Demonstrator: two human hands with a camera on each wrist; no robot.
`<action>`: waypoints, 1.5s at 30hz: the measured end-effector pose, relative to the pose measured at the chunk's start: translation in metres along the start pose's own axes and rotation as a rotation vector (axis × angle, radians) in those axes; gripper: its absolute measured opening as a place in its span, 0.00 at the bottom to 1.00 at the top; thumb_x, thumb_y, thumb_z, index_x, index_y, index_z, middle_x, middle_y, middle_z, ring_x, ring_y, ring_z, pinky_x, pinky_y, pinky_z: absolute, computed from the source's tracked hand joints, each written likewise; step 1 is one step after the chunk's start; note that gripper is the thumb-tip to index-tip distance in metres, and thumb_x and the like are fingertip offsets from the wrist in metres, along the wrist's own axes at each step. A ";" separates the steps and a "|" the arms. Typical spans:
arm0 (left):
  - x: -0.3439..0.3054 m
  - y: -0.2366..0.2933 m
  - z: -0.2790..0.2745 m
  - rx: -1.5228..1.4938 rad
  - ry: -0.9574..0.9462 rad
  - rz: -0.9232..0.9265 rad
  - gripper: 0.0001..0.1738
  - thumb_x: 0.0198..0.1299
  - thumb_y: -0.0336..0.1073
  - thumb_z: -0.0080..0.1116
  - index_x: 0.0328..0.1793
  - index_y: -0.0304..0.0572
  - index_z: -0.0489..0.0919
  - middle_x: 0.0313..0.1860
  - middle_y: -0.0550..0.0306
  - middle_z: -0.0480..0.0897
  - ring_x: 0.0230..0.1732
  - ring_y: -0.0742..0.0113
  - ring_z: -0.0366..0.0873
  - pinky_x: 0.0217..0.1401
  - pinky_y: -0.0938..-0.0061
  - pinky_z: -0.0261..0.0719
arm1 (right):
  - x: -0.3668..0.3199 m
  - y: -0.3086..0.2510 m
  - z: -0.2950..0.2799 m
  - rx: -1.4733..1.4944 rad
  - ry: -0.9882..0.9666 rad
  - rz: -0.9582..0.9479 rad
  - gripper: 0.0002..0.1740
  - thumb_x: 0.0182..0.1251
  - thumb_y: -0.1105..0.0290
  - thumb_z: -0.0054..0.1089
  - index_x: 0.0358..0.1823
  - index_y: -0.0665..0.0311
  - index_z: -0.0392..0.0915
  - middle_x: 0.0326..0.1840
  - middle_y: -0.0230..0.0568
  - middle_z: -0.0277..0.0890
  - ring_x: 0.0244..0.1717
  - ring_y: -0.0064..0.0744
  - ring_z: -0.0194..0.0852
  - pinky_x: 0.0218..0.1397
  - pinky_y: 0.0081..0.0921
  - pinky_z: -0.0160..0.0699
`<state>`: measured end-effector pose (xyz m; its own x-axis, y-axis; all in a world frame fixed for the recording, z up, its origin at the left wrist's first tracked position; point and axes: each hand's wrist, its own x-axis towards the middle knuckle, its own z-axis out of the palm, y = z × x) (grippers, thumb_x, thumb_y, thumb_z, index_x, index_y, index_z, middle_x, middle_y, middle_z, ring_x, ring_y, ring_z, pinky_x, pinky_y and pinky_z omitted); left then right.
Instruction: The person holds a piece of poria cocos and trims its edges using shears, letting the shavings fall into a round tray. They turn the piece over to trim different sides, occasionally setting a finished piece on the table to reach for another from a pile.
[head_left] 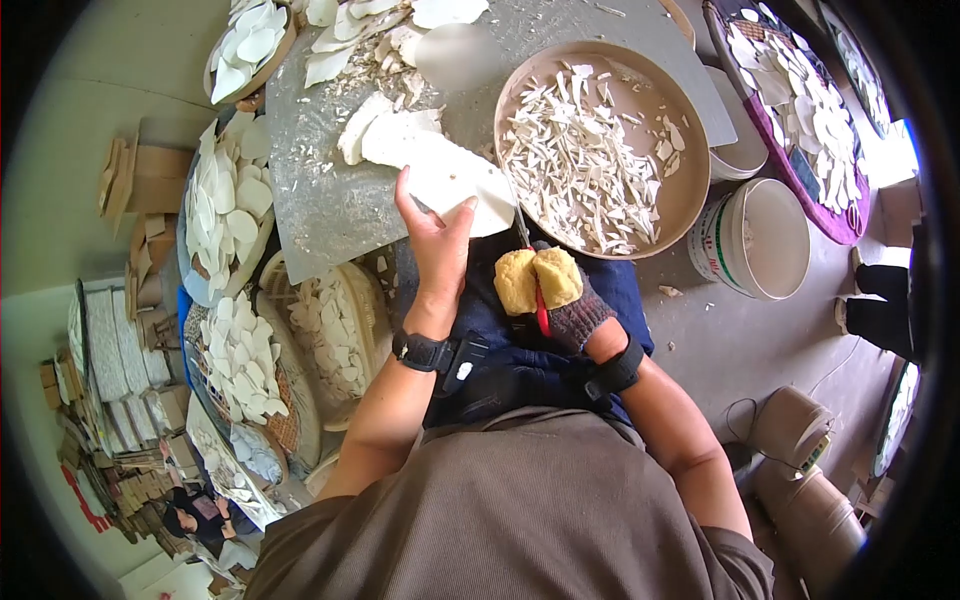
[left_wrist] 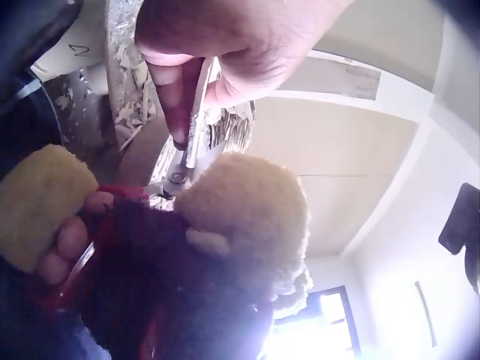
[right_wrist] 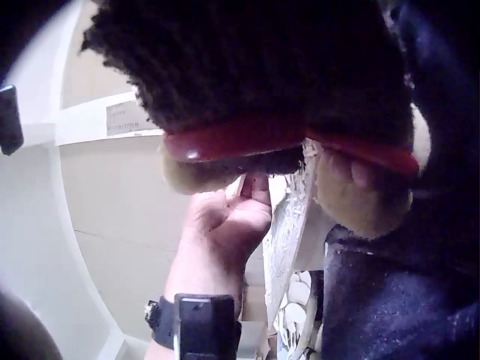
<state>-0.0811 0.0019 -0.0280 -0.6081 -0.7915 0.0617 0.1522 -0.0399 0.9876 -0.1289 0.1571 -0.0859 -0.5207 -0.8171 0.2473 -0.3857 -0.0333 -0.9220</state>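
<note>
My bare left hand (head_left: 438, 255) holds a flat white slab (head_left: 478, 192) between thumb and fingers, over the front edge of the grey table (head_left: 310, 215). In the left wrist view, the slab's thin edge (left_wrist: 196, 112) shows beside the fingers. My right hand (head_left: 582, 318), in a dark knit glove, grips red-handled scissors (head_left: 542, 312). Yellow foam pads (head_left: 516, 282) cover parts of that hand. The blade (head_left: 521, 226) points away from me, right at the slab's right edge. In the right wrist view, the red handles (right_wrist: 232, 142) stand slightly apart under the glove.
A round tray (head_left: 694, 130) with many white strips sits at the table's right. White offcuts (head_left: 350, 60) lie farther back. Baskets of white pieces (head_left: 230, 195) stand to the left. A white bucket (head_left: 775, 240) is on the floor at right, near another person's legs (head_left: 880, 315).
</note>
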 end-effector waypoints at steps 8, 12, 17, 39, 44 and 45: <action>0.007 -0.006 -0.012 -0.040 -0.156 -0.134 0.43 0.54 0.19 0.55 0.71 0.47 0.45 0.58 0.48 0.68 0.54 0.62 0.73 0.52 0.68 0.80 | 0.001 -0.020 -0.022 -0.270 -0.041 -0.118 0.10 0.49 0.67 0.57 0.33 0.62 0.77 0.30 0.45 0.76 0.34 0.49 0.74 0.38 0.40 0.73; 0.010 0.005 -0.009 -0.055 -0.175 -0.212 0.45 0.51 0.18 0.55 0.72 0.44 0.44 0.58 0.48 0.67 0.58 0.63 0.69 0.59 0.69 0.73 | -0.001 -0.016 -0.023 -0.324 -0.016 -0.138 0.09 0.48 0.68 0.58 0.32 0.63 0.76 0.29 0.45 0.76 0.33 0.49 0.74 0.37 0.40 0.73; 0.015 0.016 -0.010 -0.063 -0.357 -0.203 0.47 0.51 0.18 0.56 0.74 0.45 0.43 0.61 0.48 0.67 0.58 0.65 0.70 0.59 0.71 0.73 | -0.013 0.022 -0.004 0.053 0.098 0.032 0.08 0.49 0.73 0.58 0.32 0.63 0.75 0.28 0.46 0.75 0.33 0.51 0.74 0.36 0.39 0.72; 0.014 0.015 -0.012 -0.160 -0.350 -0.477 0.25 0.60 0.25 0.51 0.64 0.39 0.62 0.50 0.46 0.77 0.37 0.54 0.83 0.32 0.72 0.86 | -0.005 -0.009 -0.015 0.338 -0.023 0.119 0.03 0.50 0.73 0.57 0.27 0.63 0.73 0.28 0.46 0.76 0.32 0.50 0.74 0.33 0.38 0.71; 0.014 0.015 -0.014 -0.159 -0.411 -0.520 0.25 0.60 0.26 0.51 0.64 0.38 0.62 0.51 0.47 0.77 0.40 0.54 0.82 0.32 0.72 0.86 | -0.004 -0.020 -0.022 0.157 0.037 -0.031 0.06 0.47 0.74 0.59 0.28 0.64 0.75 0.27 0.46 0.76 0.32 0.51 0.73 0.34 0.38 0.71; 0.015 0.014 -0.015 -0.168 -0.442 -0.530 0.25 0.60 0.26 0.51 0.64 0.38 0.62 0.51 0.47 0.77 0.41 0.55 0.82 0.32 0.72 0.86 | -0.004 -0.014 -0.022 -0.129 0.057 -0.235 0.06 0.47 0.74 0.60 0.28 0.64 0.75 0.27 0.46 0.76 0.32 0.52 0.73 0.34 0.38 0.72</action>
<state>-0.0763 -0.0199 -0.0159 -0.8871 -0.3194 -0.3333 -0.1557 -0.4728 0.8673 -0.1381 0.1731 -0.0678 -0.4460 -0.7618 0.4698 -0.5931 -0.1416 -0.7926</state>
